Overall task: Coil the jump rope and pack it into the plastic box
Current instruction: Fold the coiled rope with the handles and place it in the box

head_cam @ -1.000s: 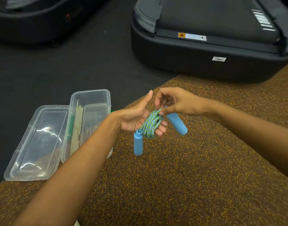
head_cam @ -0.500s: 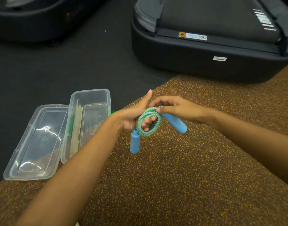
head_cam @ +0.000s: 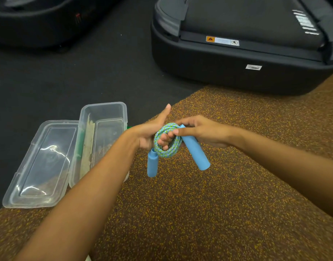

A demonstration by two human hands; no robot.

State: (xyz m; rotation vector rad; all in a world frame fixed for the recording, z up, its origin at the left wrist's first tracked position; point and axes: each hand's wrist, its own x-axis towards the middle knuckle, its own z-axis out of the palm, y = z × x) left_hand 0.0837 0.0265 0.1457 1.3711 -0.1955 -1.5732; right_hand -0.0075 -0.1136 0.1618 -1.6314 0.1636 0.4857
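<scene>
Over on the left, the clear rectangular plastic box (head_cam: 103,132) sits open on the floor with its clear flat lid (head_cam: 41,164) lying right beside it, touching along one long side. Something pale and flat leans inside the box, plus a green strip, but I can't make out what they are. Box straddles the line where the dark floor (head_cam: 67,81) meets the brown speckled rubber mat (head_cam: 199,204).

Mid-frame, the braided blue-and-green jump rope (head_cam: 166,153) is wound into a small tight ring around the curled fingers of the left hand (head_cam: 152,132), thumb sticking up. One smooth blue foam handle (head_cam: 152,164) dangles below it. The right hand (head_cam: 201,130) pinches the coil's top, and the other blue handle (head_cam: 195,149) angles down under it.

Plenty of bare mat in front. A big black machine base (head_cam: 237,68) blocks the far right side.
</scene>
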